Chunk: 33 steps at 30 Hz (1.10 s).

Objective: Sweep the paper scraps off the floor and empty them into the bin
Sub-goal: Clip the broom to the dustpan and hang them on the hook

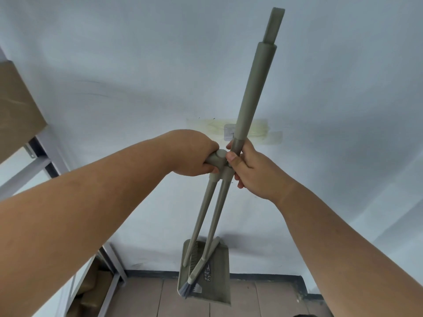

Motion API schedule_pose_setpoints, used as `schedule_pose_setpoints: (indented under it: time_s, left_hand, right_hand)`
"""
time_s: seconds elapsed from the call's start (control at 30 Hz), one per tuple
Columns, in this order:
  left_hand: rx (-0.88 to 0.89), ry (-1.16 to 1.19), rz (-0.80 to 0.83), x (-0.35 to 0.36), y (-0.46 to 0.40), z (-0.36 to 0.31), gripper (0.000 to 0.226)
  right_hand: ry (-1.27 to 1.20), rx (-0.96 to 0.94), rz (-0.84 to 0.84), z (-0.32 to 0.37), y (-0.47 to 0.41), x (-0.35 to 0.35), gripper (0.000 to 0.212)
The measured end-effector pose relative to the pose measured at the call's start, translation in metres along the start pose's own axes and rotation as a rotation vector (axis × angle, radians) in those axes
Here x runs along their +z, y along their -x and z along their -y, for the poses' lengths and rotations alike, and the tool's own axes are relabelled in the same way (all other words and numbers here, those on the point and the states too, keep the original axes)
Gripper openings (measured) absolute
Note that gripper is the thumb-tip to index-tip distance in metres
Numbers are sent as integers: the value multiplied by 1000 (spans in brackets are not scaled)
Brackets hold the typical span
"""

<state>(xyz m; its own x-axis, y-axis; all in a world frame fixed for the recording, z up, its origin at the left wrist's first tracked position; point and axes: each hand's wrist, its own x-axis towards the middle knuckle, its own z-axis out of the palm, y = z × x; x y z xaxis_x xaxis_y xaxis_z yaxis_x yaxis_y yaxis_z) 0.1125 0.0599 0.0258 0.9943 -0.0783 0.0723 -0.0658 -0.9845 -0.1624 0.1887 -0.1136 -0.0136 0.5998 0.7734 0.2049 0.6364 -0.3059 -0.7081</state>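
You are holding the upright broom [251,104] in your closed right hand [254,172], your left hand [194,156] clamping the dustpan [206,275] handle just beside it.

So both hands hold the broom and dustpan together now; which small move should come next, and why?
Probably pull the broom free with the right hand. Its brush sits clipped against the dustpan, whose handle the left hand holds; neither can work joined.

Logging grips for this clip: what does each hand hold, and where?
Left hand: dustpan by its top handle. Right hand: broom by its pole, mid-length.
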Motion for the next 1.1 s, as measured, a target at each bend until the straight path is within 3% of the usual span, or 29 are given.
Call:
schedule_pose_setpoints:
  time_s: [0.23, 0.4, 0.53, 0.7, 0.8, 0.93, 1.1]
  left_hand:
    - [18, -24, -83, 2, 0, 13, 26]
    - [87, -38, -148, 4, -3, 17, 28]
    - [92, -28, -172, 10, -5, 21, 31]
    - [-84, 59, -236, 25, -9, 16, 44]
    - [-240, 136, -356, 41, -11, -1, 55]
    - [-453, 372, -399, 52, -18, -28, 55]
    - [-475, 972, -111, 56, -32, -49, 53]
  right_hand:
    - [-133, 59, 82, -12, -8, -5, 42]
    - [-91, 86, 80, -19, -14, 1, 20]
    - [-189, 108, 47, -25, -17, 11, 16]
    - [-140, 152, -71, -31, -18, 21, 12]
    - [-68, 204, -159, -36, -15, 26, 8]
    - [61, 234, -232, -37, -10, 33, 13]
    - [240, 226, -311, -37, -12, 33, 12]
